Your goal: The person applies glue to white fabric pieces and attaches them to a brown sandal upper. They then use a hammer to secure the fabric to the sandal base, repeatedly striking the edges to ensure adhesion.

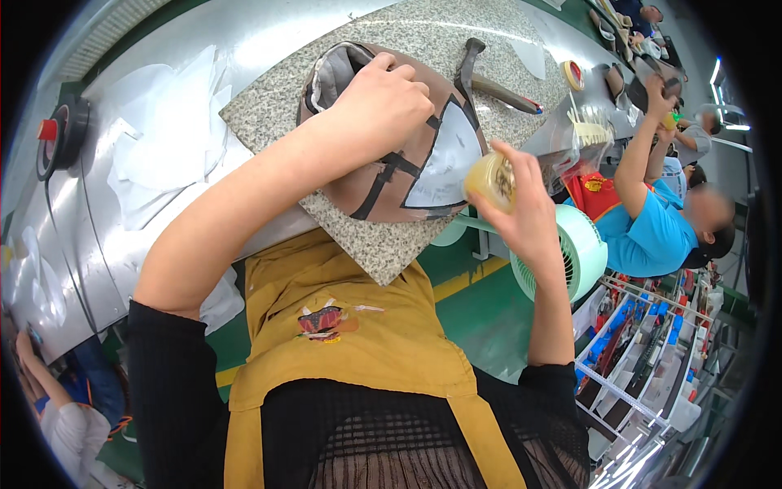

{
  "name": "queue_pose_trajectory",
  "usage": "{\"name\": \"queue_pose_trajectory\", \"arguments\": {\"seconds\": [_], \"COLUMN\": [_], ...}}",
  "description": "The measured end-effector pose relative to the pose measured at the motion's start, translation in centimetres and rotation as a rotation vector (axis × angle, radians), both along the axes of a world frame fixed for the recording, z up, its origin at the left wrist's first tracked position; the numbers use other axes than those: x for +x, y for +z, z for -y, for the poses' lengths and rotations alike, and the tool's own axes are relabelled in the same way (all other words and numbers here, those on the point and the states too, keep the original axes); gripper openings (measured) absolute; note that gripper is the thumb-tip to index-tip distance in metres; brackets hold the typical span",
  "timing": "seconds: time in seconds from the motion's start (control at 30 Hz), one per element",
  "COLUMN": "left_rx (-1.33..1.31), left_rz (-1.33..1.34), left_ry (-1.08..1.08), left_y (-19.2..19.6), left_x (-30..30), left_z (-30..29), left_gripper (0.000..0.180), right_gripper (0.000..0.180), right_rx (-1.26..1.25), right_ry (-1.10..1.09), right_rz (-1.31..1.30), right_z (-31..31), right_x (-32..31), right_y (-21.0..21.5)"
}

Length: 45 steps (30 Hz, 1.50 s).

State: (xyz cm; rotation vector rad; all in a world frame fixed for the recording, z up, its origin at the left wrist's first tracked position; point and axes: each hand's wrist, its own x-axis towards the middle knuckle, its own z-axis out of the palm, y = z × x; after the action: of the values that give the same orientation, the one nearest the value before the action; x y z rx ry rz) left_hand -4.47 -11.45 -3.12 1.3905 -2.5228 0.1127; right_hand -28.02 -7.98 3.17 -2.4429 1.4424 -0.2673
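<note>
From my remote seat I see the right hand [523, 194] clasping a yellowish roll [486, 181] by the brown bag [413, 145] on the stone slab [387, 253], the left hand [387, 94] bent at its opening, whether pinching I cannot tell, and a hammer [497, 90] beyond.

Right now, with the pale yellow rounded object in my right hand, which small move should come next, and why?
Perhaps ease the pale yellow rounded object in your right hand slightly left, toward the whitish panel of the brown curved piece: it appears close beside that panel, while your left hand is at the grey-lined opening.
</note>
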Motion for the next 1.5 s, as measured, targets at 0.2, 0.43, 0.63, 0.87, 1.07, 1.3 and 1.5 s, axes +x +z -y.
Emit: {"name": "queue_pose_trajectory", "arguments": {"seconds": [0.2,0.43,0.63,0.87,1.07,1.3,1.5], "left_rx": [-0.009,-0.027,-0.046,-0.014,-0.031,-0.04,-0.042], "left_rz": [0.032,-0.009,0.005,0.028,0.007,0.026,0.036], "left_ry": [-0.006,-0.024,-0.002,-0.023,-0.011,-0.029,-0.032], "left_y": [0.3,0.0,-0.2,0.2,-0.2,0.1,0.1], "left_x": [0.2,-0.1,0.6,-0.1,0.3,0.2,0.2], "left_z": [0.1,0.1,-0.1,0.1,0.0,0.1,0.0], "left_gripper": [0.012,0.012,0.012,0.013,0.012,0.013,0.013], "right_gripper": [0.062,0.062,0.062,0.064,0.063,0.062,0.062], "right_rx": [-0.064,-0.17,0.176,-0.133,0.199,-0.189,-0.058], "right_ry": [0.034,0.007,0.142,0.088,0.147,0.096,0.121], "right_rz": [0.303,0.046,0.155,0.159,0.136,0.146,0.062], "right_z": [1.6,4.3,0.6,4.3,0.4,5.4,3.5], "right_x": [0.6,2.0,1.9,2.5,2.3,1.4,1.4], "right_y": [-0.8,-1.3,-0.4,-2.2,-0.1,-0.9,-1.2]}}
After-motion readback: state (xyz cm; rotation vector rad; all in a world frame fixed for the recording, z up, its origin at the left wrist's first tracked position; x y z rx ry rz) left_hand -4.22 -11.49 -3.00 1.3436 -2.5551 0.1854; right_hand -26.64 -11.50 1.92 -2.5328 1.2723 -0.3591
